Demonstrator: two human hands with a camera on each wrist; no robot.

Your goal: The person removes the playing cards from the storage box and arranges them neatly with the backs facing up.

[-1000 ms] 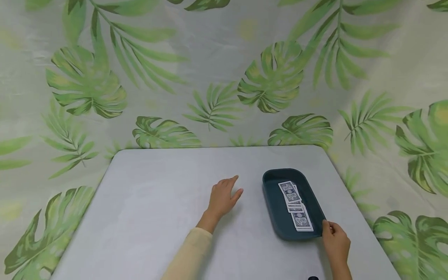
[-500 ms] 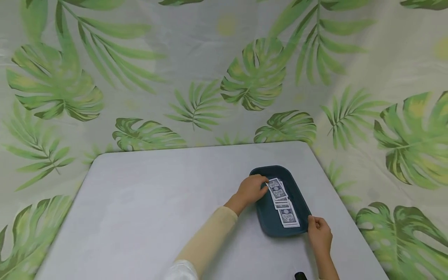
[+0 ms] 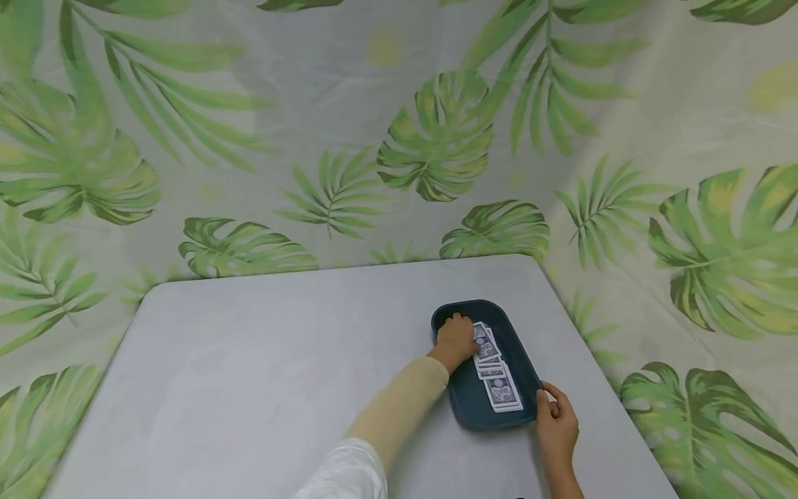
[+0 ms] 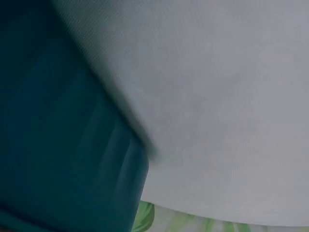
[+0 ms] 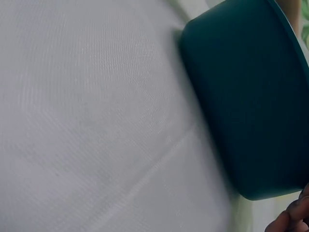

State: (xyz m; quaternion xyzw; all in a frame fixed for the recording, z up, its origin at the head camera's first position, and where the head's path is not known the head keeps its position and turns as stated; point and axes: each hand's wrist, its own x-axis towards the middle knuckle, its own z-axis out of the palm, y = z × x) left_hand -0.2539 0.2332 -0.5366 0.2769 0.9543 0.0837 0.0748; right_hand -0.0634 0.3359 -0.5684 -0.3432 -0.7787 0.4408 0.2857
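A dark teal tray [image 3: 467, 409] stands on the right part of the white table, slanting in the head view. Playing cards [image 3: 502, 391], blue-patterned backs up, lie inside it in an overlapping row. My left hand [image 3: 457, 338] reaches over the tray's left rim, at the far end of the row, and covers part of the farthest cards. Whether its fingers hold a card is hidden. At the near right corner my right hand [image 3: 557, 419] pinches the tray's rim. The left wrist view has mostly the tray's outer wall [image 4: 63, 130]; the right fingers [image 5: 289, 217] show at the right wrist view's edge.
The white table [image 3: 249, 388] extends left of the tray to its rounded far corners. Behind it hangs a leaf-patterned cloth [image 3: 349, 90]. A small dark thing [image 3: 520, 497] barely shows at the bottom edge of the head view.
My left hand has moved right, from above the table over the tray's left rim to the far cards. The right hand keeps its grip on the corner. The head view has turned right.
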